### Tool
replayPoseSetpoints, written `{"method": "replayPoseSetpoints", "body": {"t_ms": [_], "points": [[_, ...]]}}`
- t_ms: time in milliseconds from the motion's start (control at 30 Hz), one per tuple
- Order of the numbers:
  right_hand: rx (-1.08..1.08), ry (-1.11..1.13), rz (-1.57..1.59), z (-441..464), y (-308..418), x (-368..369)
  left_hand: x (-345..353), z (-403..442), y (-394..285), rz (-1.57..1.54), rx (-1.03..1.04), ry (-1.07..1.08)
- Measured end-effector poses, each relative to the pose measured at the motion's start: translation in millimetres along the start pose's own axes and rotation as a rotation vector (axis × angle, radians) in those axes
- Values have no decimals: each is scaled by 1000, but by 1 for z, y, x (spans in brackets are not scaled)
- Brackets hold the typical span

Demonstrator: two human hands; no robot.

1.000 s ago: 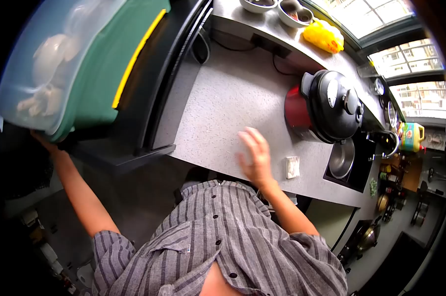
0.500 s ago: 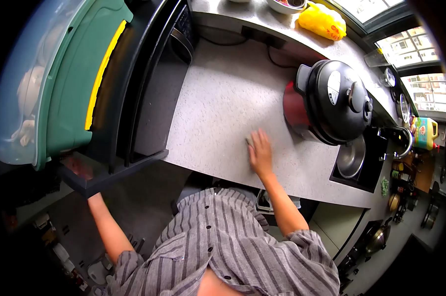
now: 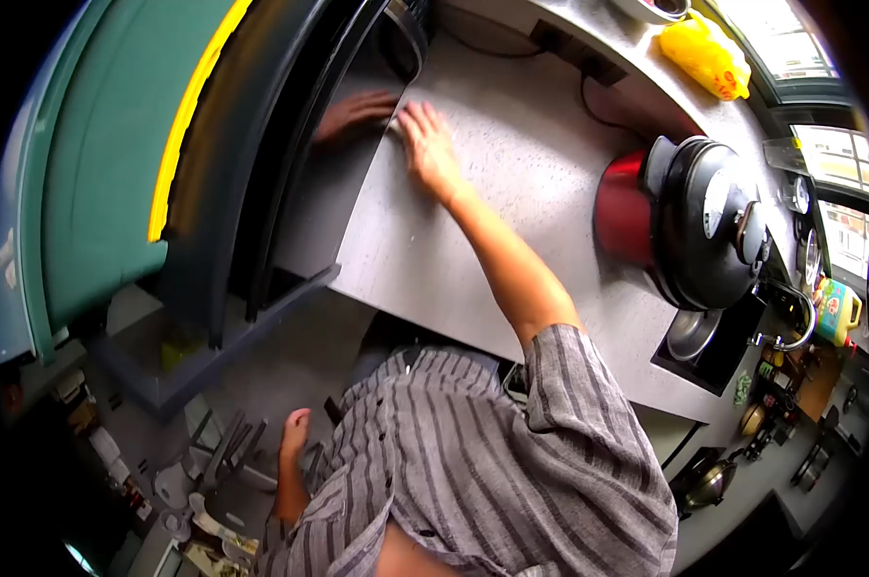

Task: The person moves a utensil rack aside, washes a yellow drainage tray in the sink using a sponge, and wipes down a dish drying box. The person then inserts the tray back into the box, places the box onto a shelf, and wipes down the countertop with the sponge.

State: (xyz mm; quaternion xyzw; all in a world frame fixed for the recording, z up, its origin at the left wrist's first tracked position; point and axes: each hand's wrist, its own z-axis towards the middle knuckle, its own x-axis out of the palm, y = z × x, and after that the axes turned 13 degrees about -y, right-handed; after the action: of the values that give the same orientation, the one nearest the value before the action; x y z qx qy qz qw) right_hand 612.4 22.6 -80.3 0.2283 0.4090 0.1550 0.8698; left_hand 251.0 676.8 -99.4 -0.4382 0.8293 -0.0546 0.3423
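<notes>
My right hand (image 3: 427, 152) lies on the speckled light grey countertop (image 3: 511, 106), fingers stretched out flat toward the black appliance. A small pale patch shows by its fingertips; I cannot make out what it is. The appliance, which looks like a microwave (image 3: 324, 207), has a glossy dark door that mirrors the hand, and a curved handle at its far end. My left hand (image 3: 296, 433) hangs low beside my body, away from the counter, with its fingers curled and no object visible in it.
A red and black pressure cooker (image 3: 636, 207) stands on the counter to the right, before a dark sink (image 3: 713, 361) with a metal bowl. A green bin (image 3: 108, 192) rises at left above a dark rack edge (image 3: 252, 332). A yellow bag (image 3: 706, 53) lies on the back ledge.
My right hand has slid across the counter, away from me and leftward to the microwave. My left hand has come away from the rack at left and dropped to my side.
</notes>
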Motion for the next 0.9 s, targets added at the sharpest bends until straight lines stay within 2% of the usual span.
{"method": "replayPoseSetpoints", "body": {"t_ms": [33, 67, 167, 200, 300, 433, 500, 567, 600, 667, 800, 900], "points": [[-58, 141, 4, -48, 40, -10, -3, -8, 22, -8, -97, 131], [-78, 235, -17, -74, 63, -17, 1, -30, -24, 220, 28, 138], [-38, 360, 18, -128, 113, -59, 10, -5, -39, -12, -1, 168], [-88, 372, 19, -146, 117, -73, 10, 5, -57, 0, -12, 132], [34, 464, 142, -181, 118, -144, 13, 13, -157, 52, -9, 26], [295, 338, 23, -254, 83, -235, 17, 42, -200, 123, 146, 14], [463, 254, -105, -287, 62, -284, 21, 49, -209, 210, 110, 50], [486, 140, -363, -332, 16, -329, 28, 50, -216, 293, 94, 109], [532, -12, -384, -339, 1, -356, 32, 50, -221, 309, 99, 140], [612, -85, -516, -355, -40, -398, 39, 43, -225, 340, 94, 191], [722, -383, -700, -379, -133, -445, 44, 32, -234, 333, 111, 171], [749, -494, -764, -371, -147, -437, 33, 26, -218, 289, 107, 113]]}}
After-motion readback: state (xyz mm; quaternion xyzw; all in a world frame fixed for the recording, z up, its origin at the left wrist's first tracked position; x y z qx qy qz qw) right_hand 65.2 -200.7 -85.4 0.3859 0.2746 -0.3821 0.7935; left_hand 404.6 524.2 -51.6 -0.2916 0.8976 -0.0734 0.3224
